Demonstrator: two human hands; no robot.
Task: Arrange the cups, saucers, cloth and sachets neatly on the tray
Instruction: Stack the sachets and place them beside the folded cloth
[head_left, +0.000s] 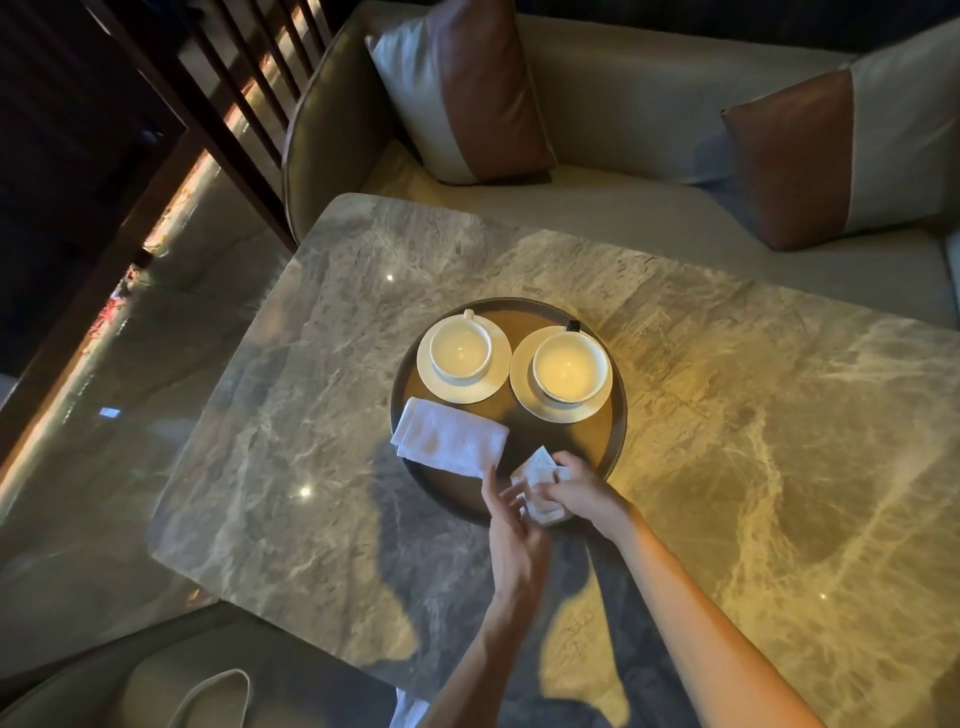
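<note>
A round dark tray (618, 426) lies on the marble table. At its back stand two white cups, the left cup (461, 352) on a saucer (493, 387) and the right cup (570, 366) on a second saucer (524, 387). A folded white cloth (449, 441) lies across the tray's front left rim. At the tray's front edge, my right hand (579, 486) grips several white sachets (537, 475) from the right. My left hand (511, 525) is beside them on the left, fingers apart and touching the sachets' near edge.
The marble table (727, 441) extends widely around the tray. A beige sofa with two brown-and-white cushions (467, 93) stands behind it. A wooden slatted screen (218, 104) rises at the back left. A chair seat (171, 691) is at the near left.
</note>
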